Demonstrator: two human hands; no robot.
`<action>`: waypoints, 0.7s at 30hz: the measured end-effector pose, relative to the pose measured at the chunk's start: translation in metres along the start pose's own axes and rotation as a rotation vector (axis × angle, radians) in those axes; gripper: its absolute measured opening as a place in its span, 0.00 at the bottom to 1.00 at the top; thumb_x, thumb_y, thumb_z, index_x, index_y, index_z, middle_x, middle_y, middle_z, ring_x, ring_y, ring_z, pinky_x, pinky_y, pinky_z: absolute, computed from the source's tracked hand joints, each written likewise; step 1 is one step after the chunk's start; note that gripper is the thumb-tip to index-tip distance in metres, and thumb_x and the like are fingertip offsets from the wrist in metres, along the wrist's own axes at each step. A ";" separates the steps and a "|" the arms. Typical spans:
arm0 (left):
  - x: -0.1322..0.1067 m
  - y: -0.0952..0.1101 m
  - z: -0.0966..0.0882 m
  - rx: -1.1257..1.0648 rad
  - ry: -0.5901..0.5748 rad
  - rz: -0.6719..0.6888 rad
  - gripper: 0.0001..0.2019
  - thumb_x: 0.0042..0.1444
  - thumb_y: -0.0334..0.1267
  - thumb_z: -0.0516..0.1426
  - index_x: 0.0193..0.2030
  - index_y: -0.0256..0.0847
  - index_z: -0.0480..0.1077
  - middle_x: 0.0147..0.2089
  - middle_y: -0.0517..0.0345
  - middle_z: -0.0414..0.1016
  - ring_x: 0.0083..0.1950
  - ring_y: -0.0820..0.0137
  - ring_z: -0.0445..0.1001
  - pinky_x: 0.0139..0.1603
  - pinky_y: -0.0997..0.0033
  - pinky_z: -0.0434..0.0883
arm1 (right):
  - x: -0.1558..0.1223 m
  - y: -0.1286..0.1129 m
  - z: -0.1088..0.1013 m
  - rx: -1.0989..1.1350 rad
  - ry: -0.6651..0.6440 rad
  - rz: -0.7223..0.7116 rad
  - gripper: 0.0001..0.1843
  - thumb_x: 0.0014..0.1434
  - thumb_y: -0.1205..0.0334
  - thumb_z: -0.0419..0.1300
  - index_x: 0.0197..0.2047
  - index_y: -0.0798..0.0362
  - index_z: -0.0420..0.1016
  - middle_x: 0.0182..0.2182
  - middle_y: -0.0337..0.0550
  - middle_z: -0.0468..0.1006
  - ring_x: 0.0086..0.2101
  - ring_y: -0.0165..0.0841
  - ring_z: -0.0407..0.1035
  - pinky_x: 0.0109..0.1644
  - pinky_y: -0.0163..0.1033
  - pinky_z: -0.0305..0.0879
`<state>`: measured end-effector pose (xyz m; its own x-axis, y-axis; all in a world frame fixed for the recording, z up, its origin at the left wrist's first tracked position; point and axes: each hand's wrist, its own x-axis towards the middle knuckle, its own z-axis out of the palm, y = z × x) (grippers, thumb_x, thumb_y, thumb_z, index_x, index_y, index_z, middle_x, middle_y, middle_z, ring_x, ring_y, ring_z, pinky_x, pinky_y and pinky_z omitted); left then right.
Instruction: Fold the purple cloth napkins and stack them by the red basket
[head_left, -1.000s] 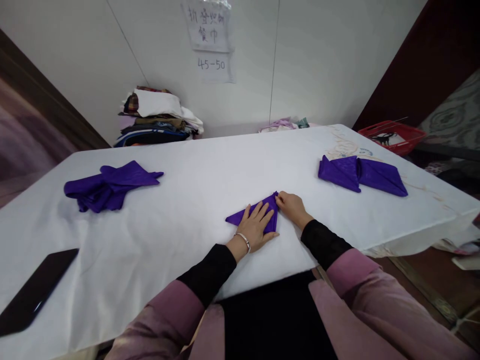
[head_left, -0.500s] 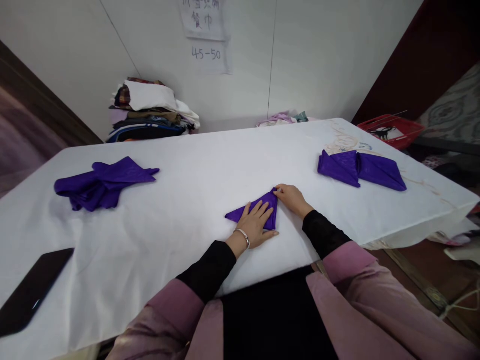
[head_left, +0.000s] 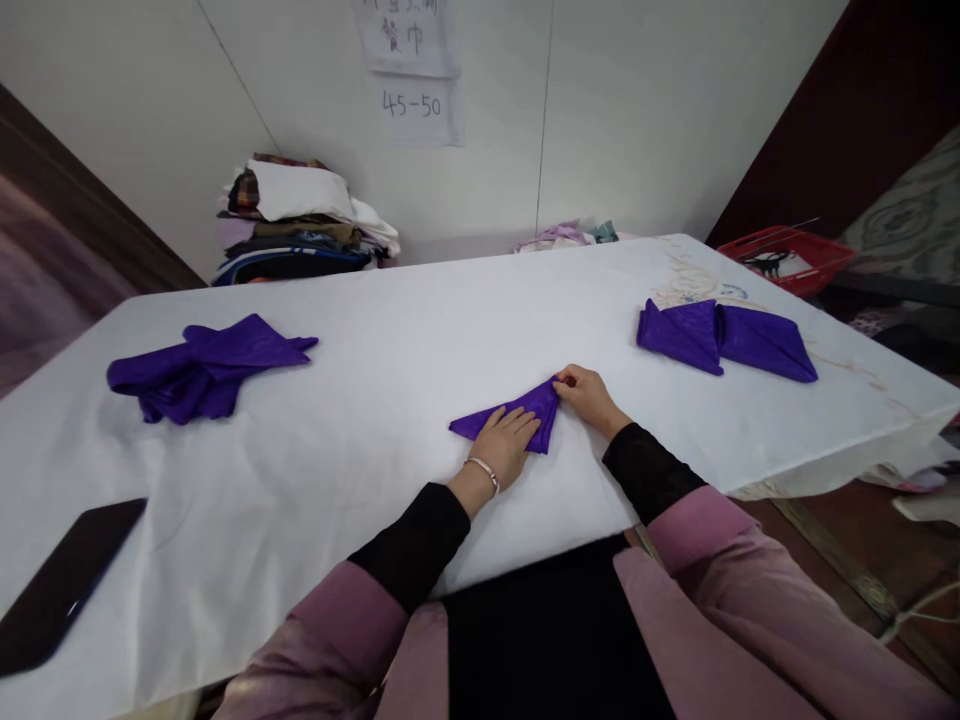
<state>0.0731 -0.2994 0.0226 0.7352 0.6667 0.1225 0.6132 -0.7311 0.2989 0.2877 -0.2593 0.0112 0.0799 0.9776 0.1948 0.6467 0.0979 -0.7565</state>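
A purple napkin (head_left: 525, 410), folded to a triangle, lies on the white tablecloth (head_left: 390, 360) near the front edge. My left hand (head_left: 504, 445) rests flat on its lower part with the fingers stretched out. My right hand (head_left: 589, 393) pinches the napkin's right-hand tip between thumb and fingers. Both arms wear black sleeves under pink ones, and a silver bracelet is on my left wrist.
A loose heap of purple napkins (head_left: 202, 370) lies at the left. Two folded purple napkins (head_left: 724, 338) sit at the right. A black phone (head_left: 64, 585) lies at the front left. Stacked clothes (head_left: 300, 225) stand by the wall; a red basket (head_left: 795, 260) sits past the table's right end.
My left hand has slid back a little on the napkin. My right hand has closed on the napkin's tip and lifted it slightly.
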 end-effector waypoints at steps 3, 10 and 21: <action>-0.001 -0.005 0.000 -0.104 0.104 0.002 0.21 0.55 0.28 0.51 0.56 0.40 0.66 0.58 0.50 0.70 0.61 0.63 0.65 0.63 0.56 0.60 | 0.000 -0.001 -0.001 0.210 0.008 0.075 0.07 0.48 0.58 0.55 0.30 0.52 0.67 0.22 0.33 0.67 0.24 0.28 0.61 0.29 0.34 0.58; -0.007 -0.009 -0.022 -0.531 0.357 -0.198 0.15 0.59 0.36 0.50 0.50 0.43 0.71 0.44 0.58 0.78 0.45 0.67 0.75 0.47 0.66 0.71 | -0.011 -0.019 -0.017 0.514 -0.177 0.169 0.16 0.49 0.58 0.54 0.39 0.54 0.75 0.18 0.31 0.63 0.18 0.25 0.55 0.22 0.32 0.49; -0.008 -0.019 -0.067 -1.448 0.268 -0.571 0.17 0.44 0.47 0.64 0.36 0.38 0.72 0.31 0.58 0.77 0.31 0.68 0.75 0.37 0.65 0.72 | -0.050 -0.054 -0.048 0.621 -0.379 0.092 0.18 0.56 0.50 0.54 0.37 0.56 0.76 0.20 0.39 0.67 0.22 0.29 0.60 0.28 0.37 0.59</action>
<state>0.0360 -0.2811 0.0794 0.3461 0.9148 -0.2080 -0.1195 0.2629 0.9574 0.2854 -0.3220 0.0722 -0.2276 0.9733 -0.0308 0.0920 -0.0100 -0.9957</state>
